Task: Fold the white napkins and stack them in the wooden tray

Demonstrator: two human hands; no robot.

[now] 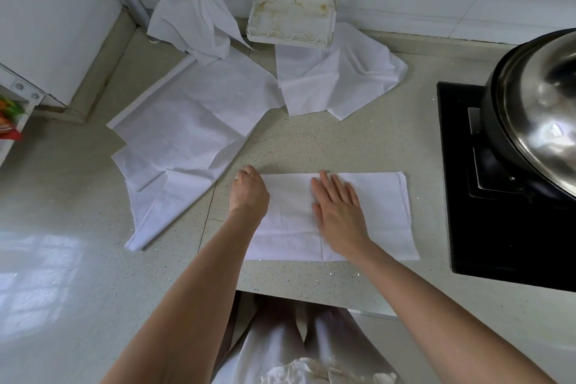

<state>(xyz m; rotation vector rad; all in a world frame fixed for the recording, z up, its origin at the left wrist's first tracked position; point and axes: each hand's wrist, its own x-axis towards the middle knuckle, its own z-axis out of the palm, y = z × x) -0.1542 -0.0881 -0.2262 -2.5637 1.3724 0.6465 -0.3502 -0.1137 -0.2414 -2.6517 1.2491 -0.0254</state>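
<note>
- The napkin being worked on [374,212] is lying flat on the tabletop [78,259], right in front of the person, already folded into a long rectangle with a crease running across its middle.
- Looks to me like the next fold is getting set up: the left end coming over onto the right end.
- To do this well I'd be keeping the flat palm parked just beside the crease as an anchor, bringing the lifted end across low, and matching the corners before pressing down. Thin cloth like this probably slides on a smooth top, so no rushing.
- The left hand [249,193] is sitting at the far-left corner, fingers curled down over the edge. It's looking like a pinch on the cloth, though the fingertips are hidden, so that's my read only.
- The right hand [338,212] is lying spread out, fingers straight, pressing the middle of the napkin and holding nothing.
- Further out, 3 more unfolded napkins are waiting: a big spread one [187,128] to the left, a crumpled one [193,19] in the back corner, another [336,81] under a white wire rack [291,22].
- A steel pot [536,109] is sitting on the black hob [486,234] at the right.
- I'm not seeing any wooden tray in view.
</note>
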